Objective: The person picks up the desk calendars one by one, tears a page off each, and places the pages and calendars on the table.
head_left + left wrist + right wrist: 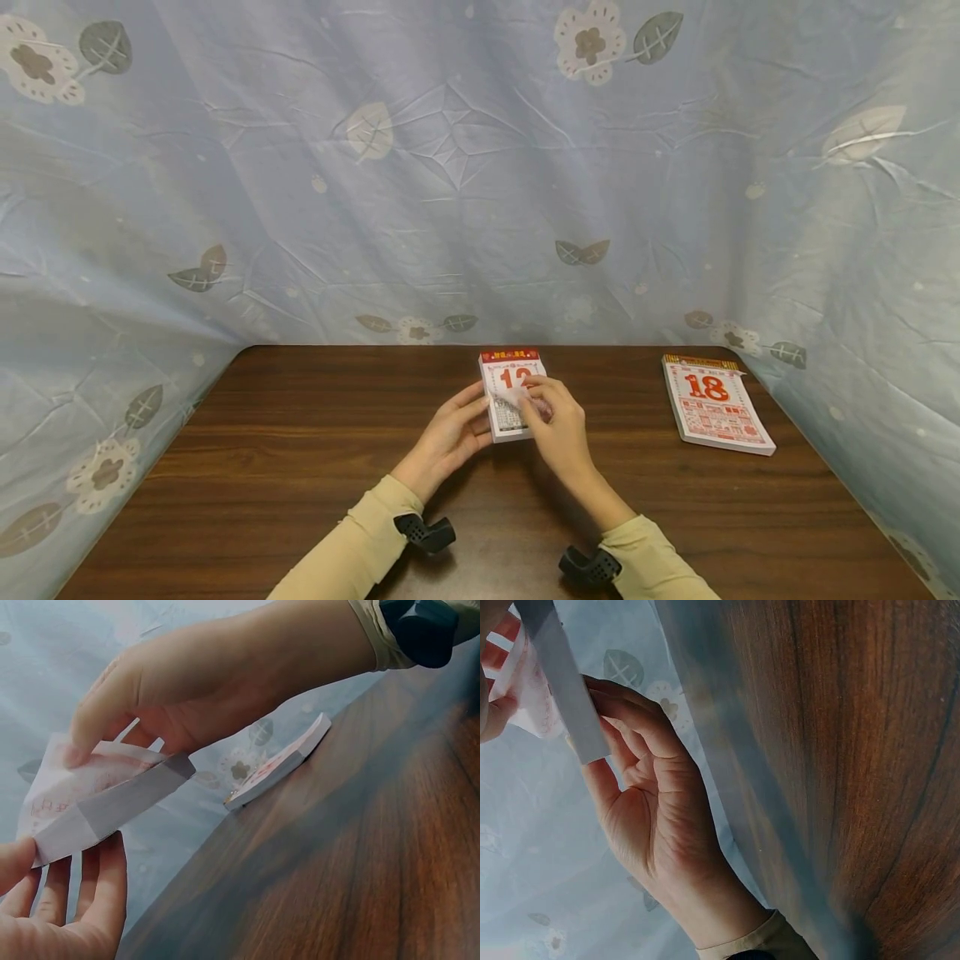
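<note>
The tear-off calendar (513, 377) was held up over the bench (300, 467), near the middle of its far half, its face turned towards the person. It was a thick white block with a red header band (510, 355) and a large red number, partly hidden by fingers. Its top sheet (508, 394) was bent up from the lower left corner, baring the black print of the page below

The grip of the left hand (447, 435) was clamped on the calendar's left edge, thumb at the front and fingers behind. The grip of the right hand (561, 429) was together on the lifted part of the top sheet, pinching it between thumb and fingers over the block

Well apart, to the right, a second calendar (716, 406) lay flat and slightly turned on the bench, showing a red 18 beneath a yellow and dark striped header. Both arms wore pale yellow sleeves (375, 517), with a black wrist mount (426, 532) at each cuff. The bench had a dark brown wood grain, and a pale blue cloth (450, 217) printed with flowers and leaves hung behind it and along its sides
</note>
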The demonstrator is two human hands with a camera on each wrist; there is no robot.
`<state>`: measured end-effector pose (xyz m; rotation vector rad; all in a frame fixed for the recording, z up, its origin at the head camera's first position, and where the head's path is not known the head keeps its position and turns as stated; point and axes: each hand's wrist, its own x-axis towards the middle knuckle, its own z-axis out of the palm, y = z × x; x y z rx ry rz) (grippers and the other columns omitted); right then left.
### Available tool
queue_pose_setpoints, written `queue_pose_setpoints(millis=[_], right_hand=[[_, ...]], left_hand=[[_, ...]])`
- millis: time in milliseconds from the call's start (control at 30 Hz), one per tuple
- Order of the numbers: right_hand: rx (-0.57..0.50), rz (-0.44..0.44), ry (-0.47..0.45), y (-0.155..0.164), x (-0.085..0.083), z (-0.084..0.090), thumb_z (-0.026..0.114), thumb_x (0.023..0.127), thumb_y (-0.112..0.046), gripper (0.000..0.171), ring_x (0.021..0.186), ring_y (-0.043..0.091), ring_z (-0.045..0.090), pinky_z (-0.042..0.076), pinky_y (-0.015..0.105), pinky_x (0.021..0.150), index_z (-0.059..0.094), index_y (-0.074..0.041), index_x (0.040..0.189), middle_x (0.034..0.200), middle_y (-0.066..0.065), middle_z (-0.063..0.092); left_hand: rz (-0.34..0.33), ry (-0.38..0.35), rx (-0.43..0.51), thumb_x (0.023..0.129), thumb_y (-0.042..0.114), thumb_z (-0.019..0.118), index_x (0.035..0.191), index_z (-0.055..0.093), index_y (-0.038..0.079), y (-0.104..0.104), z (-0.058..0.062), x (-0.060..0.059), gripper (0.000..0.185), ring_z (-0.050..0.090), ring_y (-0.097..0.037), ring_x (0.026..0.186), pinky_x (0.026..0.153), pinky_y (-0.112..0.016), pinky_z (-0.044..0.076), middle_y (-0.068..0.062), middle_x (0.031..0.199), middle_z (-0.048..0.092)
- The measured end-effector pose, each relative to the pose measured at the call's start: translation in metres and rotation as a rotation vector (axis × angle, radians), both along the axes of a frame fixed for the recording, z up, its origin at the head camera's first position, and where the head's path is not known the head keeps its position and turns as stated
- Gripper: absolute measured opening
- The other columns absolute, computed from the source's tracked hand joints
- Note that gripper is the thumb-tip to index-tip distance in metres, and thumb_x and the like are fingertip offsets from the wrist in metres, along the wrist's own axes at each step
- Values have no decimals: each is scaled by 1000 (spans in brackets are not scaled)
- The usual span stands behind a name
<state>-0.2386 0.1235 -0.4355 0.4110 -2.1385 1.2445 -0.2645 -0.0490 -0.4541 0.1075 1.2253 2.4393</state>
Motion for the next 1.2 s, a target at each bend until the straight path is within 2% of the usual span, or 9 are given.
queue_pose_setpoints(millis=[133, 233, 433, 567, 633, 867, 1000, 1100, 1200], right_hand=[[-32, -18, -52, 1, 0, 0, 67, 90, -7, 6, 105, 25, 66, 53, 30, 77, 68, -4, 85, 112, 12, 70], [-61, -17, -90, 3, 0, -1, 64, 92, -8, 6, 101, 21, 65, 55, 31, 78, 68, -3, 94, 112, 12, 69], [-147, -11, -140, 5, -1, -1, 62, 94, -9, 13, 91, 16, 60, 51, 20, 77, 67, -2, 105, 107, 11, 70], [-239, 2, -189, 5, -1, 1, 62, 94, -7, 15, 100, 20, 64, 53, 22, 86, 66, 1, 105, 112, 15, 69], [-278, 1, -210, 5, -2, 2, 62, 93, -5, 14, 105, 24, 65, 54, 28, 89, 65, 4, 103, 115, 17, 67], [-354, -8, -272, 5, -5, 3, 62, 91, 1, 12, 117, 31, 58, 50, 40, 98, 59, 12, 90, 129, 22, 57], [-379, -25, -308, 8, -6, 2, 64, 91, -4, 13, 113, 25, 59, 49, 27, 95, 60, 9, 89, 131, 17, 59], [-386, -38, -323, 9, -8, 0, 65, 90, -6, 13, 109, 21, 59, 46, 16, 85, 61, 6, 88, 129, 13, 62], [-405, -37, -329, 10, -7, 0, 65, 90, -6, 12, 106, 19, 58, 44, 13, 75, 60, 5, 87, 128, 13, 64]], left_hand=[[-1, 13, -20, 102, 6, 46, 150, 32, 6, -1, -1, -1, 50, 67, -19, 100, 85, -39, 55, -5, 114, 66], [2, 21, -27, 101, 5, 45, 149, 32, 4, -1, -1, -2, 50, 67, -19, 98, 83, -39, 56, -6, 113, 66], [10, 39, -42, 101, 4, 45, 149, 32, 3, -2, -3, -3, 49, 68, -18, 96, 82, -39, 56, -6, 112, 67], [14, 45, -41, 101, 4, 45, 149, 31, 2, -2, -2, -3, 49, 69, -18, 95, 82, -40, 56, -5, 110, 68], [13, 49, -39, 101, 4, 45, 148, 31, 2, -2, -2, -3, 49, 69, -18, 95, 82, -40, 56, -5, 110, 68], [17, 57, -37, 101, 4, 45, 148, 32, 2, -2, -3, -4, 49, 69, -18, 95, 82, -40, 56, -4, 110, 68], [28, 56, -44, 101, 3, 45, 148, 33, 2, -1, -4, -4, 49, 69, -18, 95, 82, -41, 56, -5, 111, 67], [37, 50, -50, 100, 3, 46, 147, 34, 3, -1, -4, -5, 48, 69, -19, 96, 83, -41, 56, -5, 111, 67], [43, 48, -57, 100, 3, 46, 147, 35, 3, -1, -5, -5, 48, 68, -19, 96, 83, -42, 56, -5, 111, 67]])
